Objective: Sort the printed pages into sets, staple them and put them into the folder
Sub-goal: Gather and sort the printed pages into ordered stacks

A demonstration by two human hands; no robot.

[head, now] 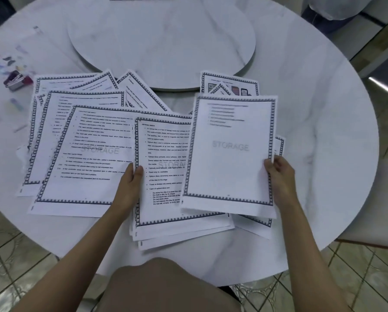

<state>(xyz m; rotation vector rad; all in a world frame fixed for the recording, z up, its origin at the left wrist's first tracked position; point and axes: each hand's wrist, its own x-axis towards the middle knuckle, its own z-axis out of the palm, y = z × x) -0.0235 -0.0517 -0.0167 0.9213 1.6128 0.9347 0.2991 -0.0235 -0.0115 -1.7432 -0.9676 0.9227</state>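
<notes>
Printed white pages w/ dark patterned borders [87, 143] lay fanned across a round white marble table [323, 109], left to centre. Right hand [278, 174] pinched the right edge of a near-blank "STORAGE" sheet [231, 154], held over the near pile [163, 176]. Left hand [130, 179] gripped that pile's left edge, thumb on top, other fingers hidden beneath.

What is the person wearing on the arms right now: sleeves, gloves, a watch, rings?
Nothing that shows. The left forearm and the right forearm are bare all the way to the bottom edge of the picture, with no sleeve or cuff in view. I can make out no gloves, watch, bracelet or rings.
</notes>
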